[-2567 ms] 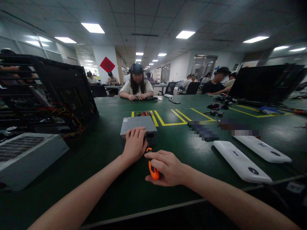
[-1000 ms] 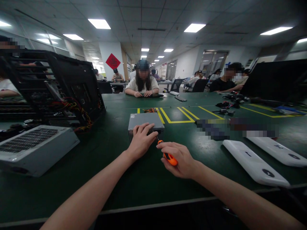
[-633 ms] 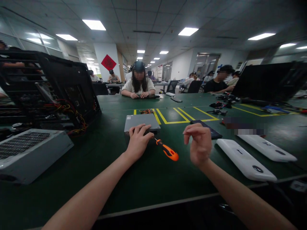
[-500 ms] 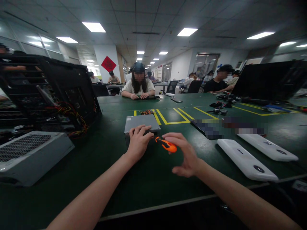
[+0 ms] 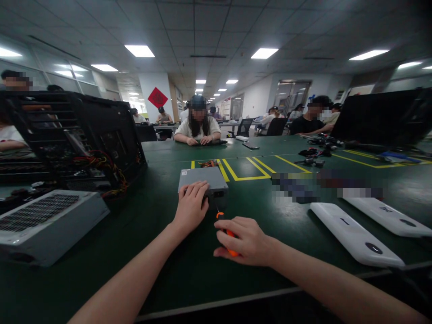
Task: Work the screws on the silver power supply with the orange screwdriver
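Observation:
A grey computer power supply (image 5: 213,175) lies on the green table in front of me, its power socket facing my side. My left hand (image 5: 193,198) grips its near left part, fingers across the top and thumb down the near face. In my right hand (image 5: 241,240) is an orange and black screwdriver (image 5: 220,216), the fingers wrapped round its handle. Its thin shaft points away from me at the near face of the power supply. Whether the tip touches it I cannot tell.
To the left stand an open black computer case (image 5: 111,130) and another grey power supply (image 5: 81,218). White devices (image 5: 354,234) lie at the right, near blurred dark items (image 5: 297,188). A dark monitor (image 5: 378,117) is farther right. Across the table sits a person (image 5: 199,123).
The screwdriver has turned from lying loosely in my spread right fingers to a closed grip, shaft toward the power supply. My right hand has moved lower and left. My left hand stays on the power supply.

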Action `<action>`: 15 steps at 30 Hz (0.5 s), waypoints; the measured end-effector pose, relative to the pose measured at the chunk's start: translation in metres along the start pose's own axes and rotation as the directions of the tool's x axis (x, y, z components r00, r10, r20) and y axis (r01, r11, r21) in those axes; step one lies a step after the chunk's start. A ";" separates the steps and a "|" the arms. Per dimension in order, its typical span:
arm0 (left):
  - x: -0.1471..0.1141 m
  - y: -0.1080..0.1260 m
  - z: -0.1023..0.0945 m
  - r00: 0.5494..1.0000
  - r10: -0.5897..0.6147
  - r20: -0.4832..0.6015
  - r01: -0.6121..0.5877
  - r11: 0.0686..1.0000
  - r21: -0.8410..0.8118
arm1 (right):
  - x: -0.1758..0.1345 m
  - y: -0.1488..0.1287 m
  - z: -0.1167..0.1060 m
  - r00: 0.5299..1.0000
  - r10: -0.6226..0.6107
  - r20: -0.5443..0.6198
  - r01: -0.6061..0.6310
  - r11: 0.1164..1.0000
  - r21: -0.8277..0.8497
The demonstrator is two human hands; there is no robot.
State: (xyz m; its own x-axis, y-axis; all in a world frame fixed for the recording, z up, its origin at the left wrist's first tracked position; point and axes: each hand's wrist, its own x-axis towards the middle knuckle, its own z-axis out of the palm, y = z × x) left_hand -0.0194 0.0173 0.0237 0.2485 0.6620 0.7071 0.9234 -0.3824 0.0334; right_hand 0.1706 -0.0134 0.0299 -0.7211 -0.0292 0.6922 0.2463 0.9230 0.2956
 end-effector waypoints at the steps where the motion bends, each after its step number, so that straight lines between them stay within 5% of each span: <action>1: 0.001 0.000 0.000 1.000 -0.006 -0.008 0.006 1.000 -0.002 | 0.001 -0.001 -0.001 1.000 -0.003 0.015 0.003 1.000 0.024; 7: 0.004 0.003 0.004 0.998 -0.041 -0.038 0.041 0.999 -0.003 | 0.002 0.000 -0.008 1.000 -0.019 -0.004 0.020 0.997 0.076; 15: 0.006 0.007 0.002 0.997 -0.078 -0.017 0.078 0.997 0.011 | -0.005 0.004 -0.004 0.988 0.124 -0.090 -0.098 0.963 0.252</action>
State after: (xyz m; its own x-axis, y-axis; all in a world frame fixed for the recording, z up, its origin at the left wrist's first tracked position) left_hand -0.0109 0.0196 0.0264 0.1709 0.6784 0.7146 0.9432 -0.3223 0.0804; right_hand 0.1775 -0.0110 0.0302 -0.6241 0.0509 0.7797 0.1445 0.9882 0.0512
